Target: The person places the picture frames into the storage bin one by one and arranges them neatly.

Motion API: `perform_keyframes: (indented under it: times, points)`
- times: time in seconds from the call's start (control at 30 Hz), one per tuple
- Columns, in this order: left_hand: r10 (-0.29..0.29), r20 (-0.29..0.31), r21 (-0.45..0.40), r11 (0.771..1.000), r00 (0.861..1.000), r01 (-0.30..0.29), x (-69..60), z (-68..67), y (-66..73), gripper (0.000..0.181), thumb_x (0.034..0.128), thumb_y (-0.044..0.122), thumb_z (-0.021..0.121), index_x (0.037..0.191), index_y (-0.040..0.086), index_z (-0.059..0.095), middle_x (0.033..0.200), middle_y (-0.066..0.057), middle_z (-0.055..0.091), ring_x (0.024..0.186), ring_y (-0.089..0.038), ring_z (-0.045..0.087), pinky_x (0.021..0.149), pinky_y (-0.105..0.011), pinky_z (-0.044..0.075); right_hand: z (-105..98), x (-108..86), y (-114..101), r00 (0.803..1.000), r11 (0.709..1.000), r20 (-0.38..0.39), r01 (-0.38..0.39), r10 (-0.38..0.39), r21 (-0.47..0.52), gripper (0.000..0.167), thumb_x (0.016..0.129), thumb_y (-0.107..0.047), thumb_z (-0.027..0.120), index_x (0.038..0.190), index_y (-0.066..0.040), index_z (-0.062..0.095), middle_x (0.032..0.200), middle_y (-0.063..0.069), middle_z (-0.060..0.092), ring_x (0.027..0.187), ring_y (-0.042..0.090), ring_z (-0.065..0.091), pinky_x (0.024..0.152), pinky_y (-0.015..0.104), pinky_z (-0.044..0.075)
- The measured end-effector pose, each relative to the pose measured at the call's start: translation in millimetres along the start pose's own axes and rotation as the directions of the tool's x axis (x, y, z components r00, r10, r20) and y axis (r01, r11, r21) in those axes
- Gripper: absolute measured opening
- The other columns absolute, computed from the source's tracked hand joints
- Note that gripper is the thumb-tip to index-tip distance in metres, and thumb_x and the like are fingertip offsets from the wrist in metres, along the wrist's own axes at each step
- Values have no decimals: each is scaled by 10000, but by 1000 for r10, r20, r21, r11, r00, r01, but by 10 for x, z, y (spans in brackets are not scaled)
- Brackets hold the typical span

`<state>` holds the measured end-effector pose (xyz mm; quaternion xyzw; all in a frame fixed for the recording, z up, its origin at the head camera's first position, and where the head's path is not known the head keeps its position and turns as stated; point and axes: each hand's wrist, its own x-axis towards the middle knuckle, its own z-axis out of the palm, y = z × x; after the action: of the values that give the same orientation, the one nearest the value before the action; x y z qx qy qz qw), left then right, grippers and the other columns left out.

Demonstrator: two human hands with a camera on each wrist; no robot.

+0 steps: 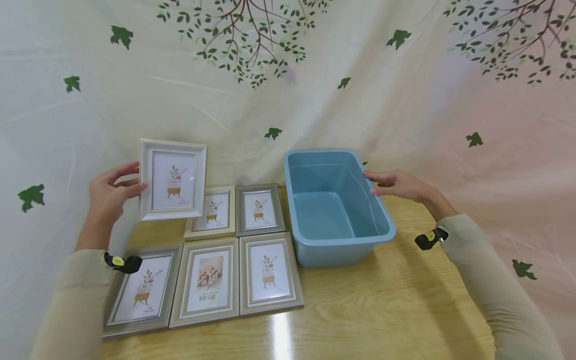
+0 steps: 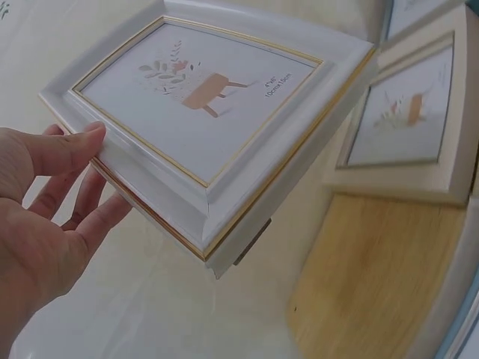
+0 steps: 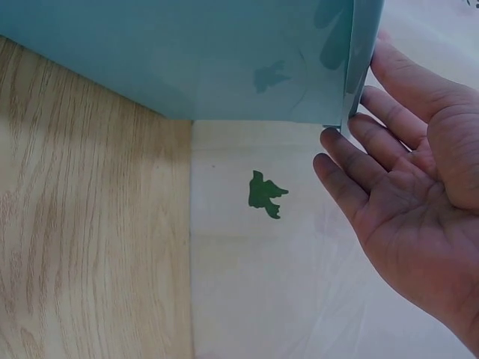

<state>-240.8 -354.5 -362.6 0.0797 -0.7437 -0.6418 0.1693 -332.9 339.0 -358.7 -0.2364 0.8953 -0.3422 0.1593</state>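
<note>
Beige sleeves (image 1: 67, 310) flank five flat-lying picture frames (image 1: 205, 287) on a wood-grain table (image 1: 360, 310); white picture frame (image 1: 173, 180), raised, partly hiding the cream one, its edge pinched by the left hand (image 1: 110, 192) beside it; right hand (image 1: 398, 185), fingers nearly straight, touching a blue tub (image 1: 333, 255) at its rim.

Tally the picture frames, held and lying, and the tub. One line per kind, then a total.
White picture frame held in the left hand: 1
Picture frames lying on the table: 5
Blue tub: 1
Total: 7
</note>
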Motion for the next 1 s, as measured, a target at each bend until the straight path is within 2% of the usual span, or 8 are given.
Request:
perform_keyframes:
  times: [0.07, 0.27, 0.5, 0.73, 0.83, 1.0]
  points:
    - [9, 6, -54, 999, 1000, -9, 4, 82, 31, 601, 826, -71, 779, 1386, 73, 618, 1101, 77, 620, 840, -36, 663, 684, -141, 556, 2, -9, 8, 1000, 1000, -1, -6, 6, -5, 656, 972, -317, 692, 1549, -189, 408, 1599, 46, 337, 1437, 373, 358, 1101, 614, 358]
    - [18, 28, -103, 995, 999, -15, 24, 328, 146, 572, 842, -12, 787, 1378, 109, 631, 1168, 46, 606, 893, -73, 654, 716, -145, 555, 11, -7, 31, 1000, 1000, -13, -22, 22, -8, 659, 962, -361, 698, 1545, -231, 418, 1596, 14, 345, 1439, 358, 362, 1105, 621, 350]
    - [54, 55, -209, 977, 997, -41, 70, 679, 289, 544, 829, -44, 787, 1340, 87, 656, 1204, -23, 609, 912, -131, 672, 712, -201, 583, 4, -12, 9, 1000, 1000, -6, -8, 8, 5, 657, 969, -335, 694, 1547, -191, 414, 1593, 52, 348, 1438, 382, 356, 1094, 635, 353]
    - [96, 74, -263, 962, 993, -74, 148, 1023, 448, 527, 819, -94, 776, 1305, 85, 679, 1166, -34, 631, 873, -131, 685, 705, -219, 591, 7, 11, 16, 1000, 1000, -8, 19, -19, 24, 642, 970, -282, 699, 1539, -167, 425, 1587, 75, 358, 1431, 386, 366, 1087, 618, 372]
    - [115, 91, -304, 949, 989, -82, 180, 1178, 515, 520, 815, -120, 765, 1287, 83, 690, 1149, -39, 638, 857, -134, 687, 710, -221, 592, 10, 11, 29, 1000, 999, -8, 25, -25, 34, 637, 971, -271, 698, 1538, -168, 427, 1590, 66, 352, 1427, 373, 377, 1089, 605, 378]
    - [147, 100, -392, 915, 984, -97, 240, 1448, 625, 514, 795, -194, 734, 1235, 73, 722, 1103, -47, 659, 813, -136, 701, 683, -230, 596, 1, 13, 45, 1000, 999, -11, 27, -27, 30, 640, 975, -281, 692, 1543, -171, 419, 1594, 53, 347, 1392, 364, 432, 1085, 601, 382]
